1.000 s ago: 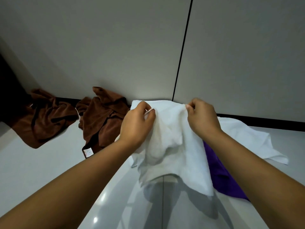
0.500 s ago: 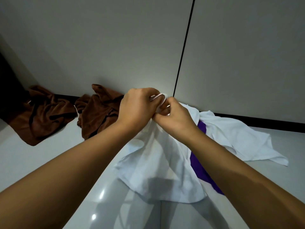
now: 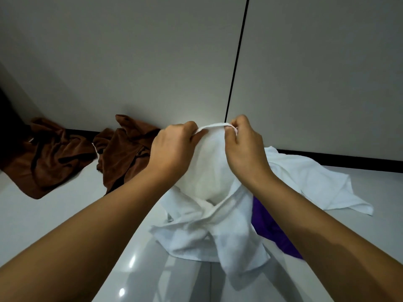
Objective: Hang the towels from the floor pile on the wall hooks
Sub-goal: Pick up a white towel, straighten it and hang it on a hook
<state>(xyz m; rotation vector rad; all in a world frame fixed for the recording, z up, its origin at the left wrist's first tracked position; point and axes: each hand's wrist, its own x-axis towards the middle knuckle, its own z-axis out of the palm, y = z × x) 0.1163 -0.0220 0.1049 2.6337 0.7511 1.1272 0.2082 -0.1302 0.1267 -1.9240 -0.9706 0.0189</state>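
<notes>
A white towel (image 3: pixel 209 175) hangs between my hands above the floor. My left hand (image 3: pixel 172 149) and my right hand (image 3: pixel 244 149) each pinch one end of its thin white loop (image 3: pixel 214 125), which is stretched taut between them. Below and to the right lies a purple towel (image 3: pixel 270 227), partly covered by the white one. A second white towel (image 3: pixel 311 182) is spread on the floor at the right. Two brown towels lie crumpled against the wall, one in the middle left (image 3: pixel 124 153) and one at the far left (image 3: pixel 48 158). No wall hooks are in view.
A grey panelled wall (image 3: pixel 130 62) with a vertical black seam (image 3: pixel 236 62) rises straight ahead, ending in a dark skirting strip (image 3: pixel 349 162). The floor (image 3: pixel 54 216) is glossy pale tile. A dark shape (image 3: pixel 6 118) stands at the far left edge.
My hands, pressed together at the towel's loop half a second ago, have drawn apart and pulled the loop taut. The white towel has risen a little with them.
</notes>
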